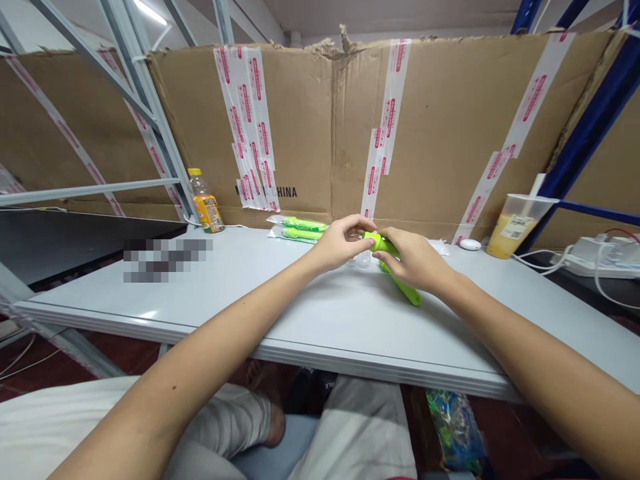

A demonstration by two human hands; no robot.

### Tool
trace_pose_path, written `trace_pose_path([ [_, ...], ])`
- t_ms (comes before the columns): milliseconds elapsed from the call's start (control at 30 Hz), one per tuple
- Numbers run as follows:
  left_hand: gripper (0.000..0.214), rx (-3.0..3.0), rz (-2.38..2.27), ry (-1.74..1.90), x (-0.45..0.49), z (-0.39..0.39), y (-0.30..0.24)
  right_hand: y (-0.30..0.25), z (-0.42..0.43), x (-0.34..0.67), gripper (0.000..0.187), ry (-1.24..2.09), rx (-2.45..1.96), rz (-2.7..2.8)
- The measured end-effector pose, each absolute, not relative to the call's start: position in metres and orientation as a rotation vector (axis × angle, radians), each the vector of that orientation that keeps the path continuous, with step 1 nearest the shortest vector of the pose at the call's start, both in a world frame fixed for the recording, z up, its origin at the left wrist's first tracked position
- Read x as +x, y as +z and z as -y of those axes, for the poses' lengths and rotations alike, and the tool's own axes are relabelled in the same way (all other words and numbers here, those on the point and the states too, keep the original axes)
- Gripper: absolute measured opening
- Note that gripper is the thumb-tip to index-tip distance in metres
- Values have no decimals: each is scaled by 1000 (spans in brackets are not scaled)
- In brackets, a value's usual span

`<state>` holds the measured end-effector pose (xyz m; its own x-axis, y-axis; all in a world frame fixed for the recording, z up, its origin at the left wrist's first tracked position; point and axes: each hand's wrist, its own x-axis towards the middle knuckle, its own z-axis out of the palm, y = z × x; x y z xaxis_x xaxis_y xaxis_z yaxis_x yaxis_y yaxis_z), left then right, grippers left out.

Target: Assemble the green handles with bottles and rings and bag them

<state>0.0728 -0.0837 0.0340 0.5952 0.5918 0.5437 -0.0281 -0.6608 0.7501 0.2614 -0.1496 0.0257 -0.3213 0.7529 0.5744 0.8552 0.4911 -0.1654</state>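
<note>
a: where are the hands?
b: up over the white table [300,300], close together, near the middle. the left hand [347,241] and the right hand [413,259] meet at one bright green piece [379,243].
a: who's holding it?
b: both, it seems — the left has its thumb and bent fingers narrowed on the near-left end, the right curls over the other end and covers part of it.
a: anything underneath?
b: a longer green part [407,290] slants out below the right hand. i can't tell whether it's joined to the piece above. just under the fingers there are some clear plastic bits [361,260], too hidden to make out.
a: and around them?
b: beyond the left hand, two green things in clear wrappers [303,230] lie side by side, near the cardboard wall [310,133]. further left stands a bottle [207,207] with a yellow cap, upright. over on the right, a cup [515,230] with a yellowish drink and a straw, and a small white oval object [470,245] just beside it.
</note>
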Motion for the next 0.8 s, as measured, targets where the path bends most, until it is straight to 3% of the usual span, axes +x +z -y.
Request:
trace_pose_path([
  [300, 32, 2169, -425, 928, 72, 76, 27, 18, 144, 267, 25, -232, -1302, 2141],
  [567, 33, 2224, -362, 1046, 74, 74, 24, 22, 144, 265, 30, -148, -1178, 2156],
  [800, 40, 2080, -360, 1144, 74, 80, 26, 27, 150, 261, 50, -266, -1320, 2132],
])
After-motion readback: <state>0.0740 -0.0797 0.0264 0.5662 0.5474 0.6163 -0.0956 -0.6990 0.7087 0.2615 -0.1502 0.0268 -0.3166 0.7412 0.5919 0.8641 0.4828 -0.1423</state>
